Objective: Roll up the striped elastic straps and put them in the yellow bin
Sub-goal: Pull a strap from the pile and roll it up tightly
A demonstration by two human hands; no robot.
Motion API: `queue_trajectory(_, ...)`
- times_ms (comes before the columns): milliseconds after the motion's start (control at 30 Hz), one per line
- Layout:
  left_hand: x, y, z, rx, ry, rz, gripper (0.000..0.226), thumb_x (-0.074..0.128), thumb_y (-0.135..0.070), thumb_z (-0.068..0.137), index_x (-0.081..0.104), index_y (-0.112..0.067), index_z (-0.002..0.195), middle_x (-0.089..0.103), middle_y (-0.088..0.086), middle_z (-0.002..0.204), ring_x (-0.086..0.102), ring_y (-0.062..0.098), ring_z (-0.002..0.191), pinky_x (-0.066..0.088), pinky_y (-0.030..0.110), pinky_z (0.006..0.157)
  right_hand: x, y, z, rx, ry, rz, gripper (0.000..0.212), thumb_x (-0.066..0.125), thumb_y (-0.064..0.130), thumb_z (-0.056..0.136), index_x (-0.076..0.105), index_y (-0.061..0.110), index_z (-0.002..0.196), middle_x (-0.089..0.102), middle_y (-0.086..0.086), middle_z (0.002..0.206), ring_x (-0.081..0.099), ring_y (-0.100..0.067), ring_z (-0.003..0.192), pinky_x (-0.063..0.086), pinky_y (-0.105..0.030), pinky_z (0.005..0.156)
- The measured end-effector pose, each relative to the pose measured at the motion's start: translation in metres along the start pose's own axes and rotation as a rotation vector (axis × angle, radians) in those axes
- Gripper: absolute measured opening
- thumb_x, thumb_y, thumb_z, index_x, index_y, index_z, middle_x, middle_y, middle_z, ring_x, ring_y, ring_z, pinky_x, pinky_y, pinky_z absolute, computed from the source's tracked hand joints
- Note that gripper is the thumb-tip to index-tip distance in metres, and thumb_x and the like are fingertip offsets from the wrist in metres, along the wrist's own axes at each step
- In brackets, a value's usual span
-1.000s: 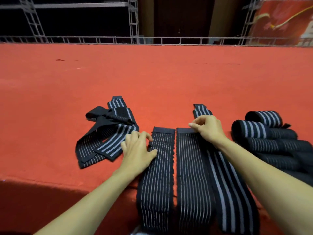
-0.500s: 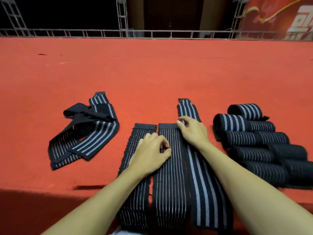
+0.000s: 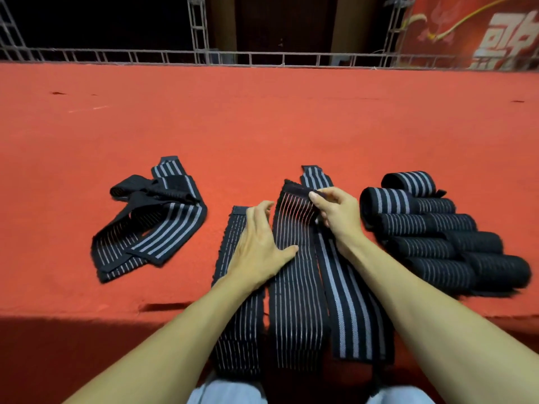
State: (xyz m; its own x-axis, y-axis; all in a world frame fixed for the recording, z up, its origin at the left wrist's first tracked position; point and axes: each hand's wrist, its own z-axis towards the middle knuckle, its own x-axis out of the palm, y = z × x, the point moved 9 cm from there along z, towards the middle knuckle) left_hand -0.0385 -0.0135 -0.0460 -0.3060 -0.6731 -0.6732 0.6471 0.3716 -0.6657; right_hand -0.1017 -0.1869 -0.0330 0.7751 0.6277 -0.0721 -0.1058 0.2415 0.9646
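Since a moment ago the middle strap (image 3: pixel 294 272), draped over the red carpet (image 3: pixel 262 126)'s near edge, has its far end lifted, pinched by the right hand (image 3: pixel 335 212). The left hand (image 3: pixel 259 243) rests open, thumb on it. Rolling's just starting, so next up is curling that end tight. No yellow bin visible.

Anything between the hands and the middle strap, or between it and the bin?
No: the right hand pinches the far end of the middle strap; the left hand rests partly on it. The yellow bin is out of view.
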Motion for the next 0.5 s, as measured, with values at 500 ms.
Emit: queue_trajectory(500,-0.058,-0.045,-0.062,-0.212,0.372,-0.980,0.019,0.057,-0.011,0.094,0.062,-0.007,0.112,0.072,0.005,0.103,0.068,0.017,0.094,0.055,0.029,0.078,0.054,0.103,-0.058,0.392,0.289,0.740,0.039,0.054,0.026,0.094,0.053,0.015,0.057,0.046,0.008,0.043,0.040,-0.008,0.036,0.033,-0.018,0.039)
